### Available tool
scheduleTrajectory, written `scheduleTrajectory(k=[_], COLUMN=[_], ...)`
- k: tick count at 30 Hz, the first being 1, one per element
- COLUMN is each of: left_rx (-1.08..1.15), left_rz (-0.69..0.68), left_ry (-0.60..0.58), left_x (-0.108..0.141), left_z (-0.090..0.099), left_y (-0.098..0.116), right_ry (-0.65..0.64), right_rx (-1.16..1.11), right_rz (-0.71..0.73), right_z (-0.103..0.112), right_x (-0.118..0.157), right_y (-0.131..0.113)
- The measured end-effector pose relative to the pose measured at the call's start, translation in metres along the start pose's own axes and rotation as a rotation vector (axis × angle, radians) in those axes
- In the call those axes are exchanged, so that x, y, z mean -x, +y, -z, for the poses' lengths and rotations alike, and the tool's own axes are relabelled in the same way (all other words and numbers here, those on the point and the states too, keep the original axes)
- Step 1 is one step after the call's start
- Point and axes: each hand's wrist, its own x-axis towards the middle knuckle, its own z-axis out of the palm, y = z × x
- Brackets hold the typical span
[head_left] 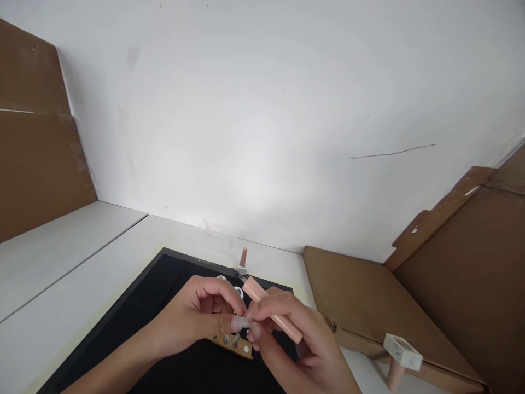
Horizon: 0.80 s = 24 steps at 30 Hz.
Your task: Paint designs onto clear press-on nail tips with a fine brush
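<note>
My left hand [200, 314] is closed, thumb and forefinger pinched around a small whitish, translucent piece [243, 323] that looks like a false nail tip. Against it press the fingertips of my right hand [301, 339], which also grips a pale pink pen-like handle [274, 312] between its fingers. The handle slants up and left, ending in a thin dark tip whose kind is unclear. Just below the fingers lies a gold-coloured strip [241, 349] with small upright pieces on it, partly hidden by my hands. Beyond the left hand are two small round white-rimmed pots [238, 293], partly covered.
A black mat [164, 284] lies under my hands on the white table [123, 241]. At its far edge stands a small white-based bottle with a peach cap [243, 257]. On the right are a cardboard box [361, 295] and a similar white-and-pink item [404, 350]. A white wall rises behind.
</note>
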Motion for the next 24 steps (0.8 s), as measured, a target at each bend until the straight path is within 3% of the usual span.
scheduleTrajectory(k=[7,13,24], left_rx=[-0.032,-0.219,-0.404], left_rz=[-0.009,-0.139,-0.244], left_ry=[0.027,0.047,0.121], left_x=[0.0,0.001,0.009], left_z=[0.003,0.0,-0.014], left_y=[0.0,0.004,0.003], right_ry=[0.062,0.097,0.055], right_rx=[-0.034,-0.088,-0.16], right_rz=[-0.002,0.016,-0.126], right_z=[-0.004,-0.008,-0.005], right_x=[-0.001,-0.001,0.009], right_y=[-0.001,0.003,-0.001])
